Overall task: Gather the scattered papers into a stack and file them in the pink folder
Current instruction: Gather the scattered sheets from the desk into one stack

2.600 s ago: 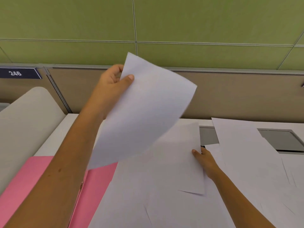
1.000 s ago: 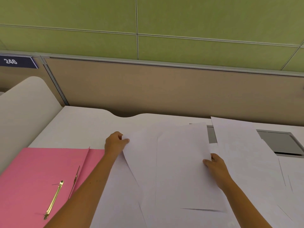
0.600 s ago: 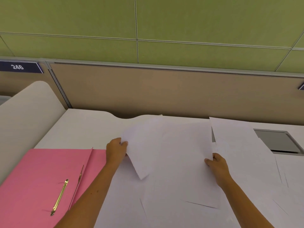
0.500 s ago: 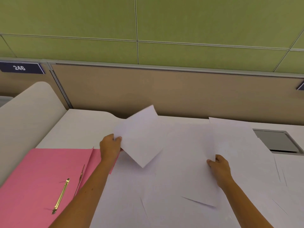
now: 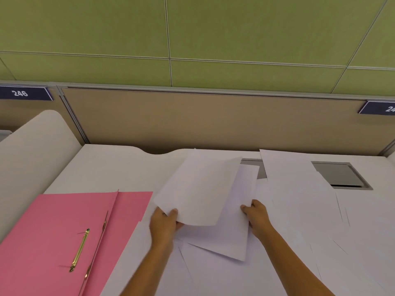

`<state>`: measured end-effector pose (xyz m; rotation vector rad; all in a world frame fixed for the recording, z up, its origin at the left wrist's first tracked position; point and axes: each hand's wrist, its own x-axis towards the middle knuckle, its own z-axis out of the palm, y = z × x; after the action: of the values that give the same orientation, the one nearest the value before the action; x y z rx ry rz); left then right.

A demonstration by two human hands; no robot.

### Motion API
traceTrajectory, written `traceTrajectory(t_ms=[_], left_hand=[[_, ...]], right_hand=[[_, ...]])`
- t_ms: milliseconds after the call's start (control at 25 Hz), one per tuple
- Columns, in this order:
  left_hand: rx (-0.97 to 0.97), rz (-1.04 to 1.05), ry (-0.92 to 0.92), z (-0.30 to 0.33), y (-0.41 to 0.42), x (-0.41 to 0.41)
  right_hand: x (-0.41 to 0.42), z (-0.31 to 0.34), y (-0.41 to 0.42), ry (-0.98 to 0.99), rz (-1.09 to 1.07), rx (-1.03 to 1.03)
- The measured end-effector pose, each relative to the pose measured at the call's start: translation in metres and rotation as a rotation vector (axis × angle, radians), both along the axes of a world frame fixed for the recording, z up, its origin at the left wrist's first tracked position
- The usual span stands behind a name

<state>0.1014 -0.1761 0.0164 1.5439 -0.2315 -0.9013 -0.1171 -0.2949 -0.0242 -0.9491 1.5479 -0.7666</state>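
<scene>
My left hand [image 5: 163, 221] pinches the near left corner of a white sheet [image 5: 198, 189] and holds it raised over the desk. Below it lies a second white sheet [image 5: 235, 231], whose right edge my right hand [image 5: 255, 212] grips. Several more loose white papers [image 5: 299, 189] are scattered over the right and near parts of the desk. The pink folder [image 5: 53, 227] lies open at the left, showing its gold fastener [image 5: 80, 249].
The white desk [image 5: 111, 163] meets a tan partition [image 5: 213, 120] at the back. A grey cable hatch [image 5: 337, 176] is set into the desk at the right, partly under papers. A curved white divider [image 5: 32, 150] stands at the left.
My left hand has pulled its sheet to the right and nearer, over the sheet that my right hand grips. My right hand has stayed on that sheet's right edge.
</scene>
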Motion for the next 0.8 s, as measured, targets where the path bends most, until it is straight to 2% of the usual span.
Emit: traceTrajectory(t_ms=[80, 240, 440, 520, 640, 680, 720, 800], left_hand=[[0.035, -0.057, 0.020, -0.016, 0.008, -0.031], [0.098, -0.087, 0.029, -0.027, 0.015, -0.060], [0.206, -0.194, 0.029, -0.018, 0.021, -0.052], [0.268, -0.242, -0.165, -0.013, 0.019, -0.022], [0.462, -0.244, -0.700, -0.012, 0.005, 0.040], [0.544, -0.258, -0.819, -0.012, -0.001, 0.058], [0.636, -0.300, -0.879, -0.012, -0.008, 0.071], [0.759, -0.414, -0.873, -0.012, -0.019, 0.086]], right_hand=[[0.003, 0.001, 0.003, -0.022, -0.014, 0.011], [0.002, 0.011, 0.003, -0.192, -0.043, 0.050], [-0.007, 0.000, -0.004, 0.164, 0.062, -0.112], [-0.013, -0.001, -0.004, 0.197, 0.043, -0.139], [-0.019, -0.006, -0.004, 0.197, 0.073, -0.136], [-0.019, -0.008, -0.004, 0.198, 0.080, -0.131], [-0.019, -0.008, -0.003, 0.198, 0.088, -0.126], [-0.020, -0.009, -0.003, 0.188, 0.090, -0.128]])
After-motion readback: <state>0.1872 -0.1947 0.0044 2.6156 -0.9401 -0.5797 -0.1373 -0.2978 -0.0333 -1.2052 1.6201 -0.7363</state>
